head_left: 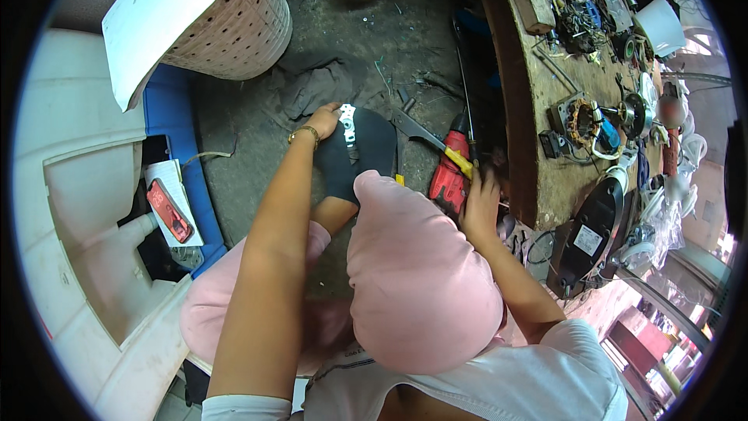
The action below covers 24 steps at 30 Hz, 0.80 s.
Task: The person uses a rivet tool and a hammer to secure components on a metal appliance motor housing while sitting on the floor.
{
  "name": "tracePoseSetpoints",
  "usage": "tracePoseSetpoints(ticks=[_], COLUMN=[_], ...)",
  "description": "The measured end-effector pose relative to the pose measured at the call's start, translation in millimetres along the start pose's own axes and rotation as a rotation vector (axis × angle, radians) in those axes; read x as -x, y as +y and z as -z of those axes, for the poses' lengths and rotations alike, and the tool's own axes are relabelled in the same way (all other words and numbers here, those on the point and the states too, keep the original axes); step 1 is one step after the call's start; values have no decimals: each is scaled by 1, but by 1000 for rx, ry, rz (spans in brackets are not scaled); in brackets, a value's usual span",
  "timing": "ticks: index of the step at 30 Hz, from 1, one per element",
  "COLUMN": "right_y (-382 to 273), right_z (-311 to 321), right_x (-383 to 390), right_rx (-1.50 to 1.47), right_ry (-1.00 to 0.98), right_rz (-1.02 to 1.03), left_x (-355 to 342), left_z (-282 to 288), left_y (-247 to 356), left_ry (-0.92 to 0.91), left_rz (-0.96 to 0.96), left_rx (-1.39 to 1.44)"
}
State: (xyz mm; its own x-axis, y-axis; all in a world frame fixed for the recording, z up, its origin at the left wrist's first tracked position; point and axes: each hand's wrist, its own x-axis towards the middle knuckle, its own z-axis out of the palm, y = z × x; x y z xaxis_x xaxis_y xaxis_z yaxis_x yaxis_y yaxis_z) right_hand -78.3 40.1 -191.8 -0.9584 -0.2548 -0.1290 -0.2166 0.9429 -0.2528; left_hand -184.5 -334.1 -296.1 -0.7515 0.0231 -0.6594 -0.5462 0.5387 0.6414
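Red-bodied, the power drill (449, 175) lies on the dirt floor just under the right hand (481, 201), whose fingers curl around its yellow-marked upper end; its long axis runs up and down the view, nose pointing away from the person. The left hand (323, 121) grips the edge of a black rounded cover (366, 148) bearing a silvery plate. Far left of it lies a red rectangular phone (169, 210) on white paper.

Left hand (323, 119) stretched forward, fingers curled; right hand (481, 199) lowered, gripping.
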Motion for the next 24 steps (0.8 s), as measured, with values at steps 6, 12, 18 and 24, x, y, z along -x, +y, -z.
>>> tracePoseSetpoints(ticks=[6,12,18,24], right_y=[25,25,22,-19], right_z=[-35,-33,-44,9], right_x=[-85,-109,-105,-96], right_rx=[-109,-70,-75,-190], right_ry=[-165,-419,-209,157], right_rz=[-376,-488,-519,-78], left_x=[-6,-5,-15,-11], left_z=[-9,-5,2,9], left_y=[4,-7,-22,-11], left_ry=[68,13,-93,-185], left_rz=[-21,17,27,64], left_rx=[9,109,15,-95])
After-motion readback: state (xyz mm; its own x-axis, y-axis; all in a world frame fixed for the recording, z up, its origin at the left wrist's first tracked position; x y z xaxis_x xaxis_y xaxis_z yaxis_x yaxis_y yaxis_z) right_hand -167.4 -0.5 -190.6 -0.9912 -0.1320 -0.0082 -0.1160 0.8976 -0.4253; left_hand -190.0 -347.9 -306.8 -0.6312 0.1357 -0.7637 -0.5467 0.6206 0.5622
